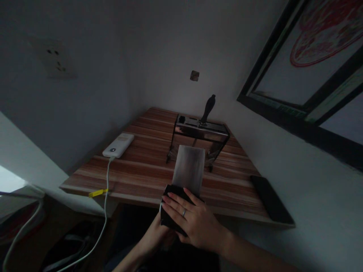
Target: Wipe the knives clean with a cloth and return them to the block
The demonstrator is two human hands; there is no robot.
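A broad steel cleaver blade (189,166) stands upright over the front edge of the wooden table (141,166). A dark cloth (170,209) is wrapped round its lower part. My right hand (195,221), with a ring on one finger, lies over the cloth with fingers pressed on it. Under the cloth is my left hand (154,236), gripping from below; its fingers are mostly hidden. Behind the blade stands a metal knife rack (198,132) with one black-handled knife (208,107) in it.
A white power bank (118,145) with a white cable (106,189) lies at the table's left. Flat at the right front edge rests a black phone (271,204). A wall socket (55,58) is at the left, a framed picture (312,68) on the right wall.
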